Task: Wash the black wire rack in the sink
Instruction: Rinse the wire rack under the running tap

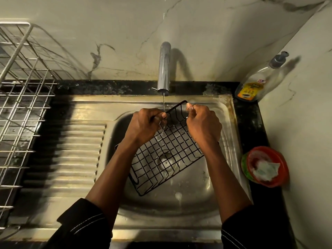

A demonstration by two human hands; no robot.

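We see the black wire rack [167, 155] held tilted over the basin of the steel sink [181, 205], its far edge raised toward the tap [164, 69] and its near corner low over the basin. The left hand [145, 124] grips the rack's upper rim, fingers curled round the wire and thumb pressed on top. The right hand [203, 124] holds the same rim further along, fingers closed on the wire with the thumb up by the raised corner. A thin stream of water [163, 103] runs from the tap and lands on the rack just beside the left thumb (we can see it splashing on the grid there). Through the grid we make out the drain [166, 161].

To the left, a ribbed drainboard [71, 150] adjoins the basin, and a silver wire dish rack [23, 97] stands at its far side. On the dark counter at the right, a pump bottle [256, 81] leans in the corner, and nearer to us sits a red bowl [280, 162] holding a pale soapy scrubber [265, 170]. Dark sleeves [80, 225] cover both forearms near the bottom edge.
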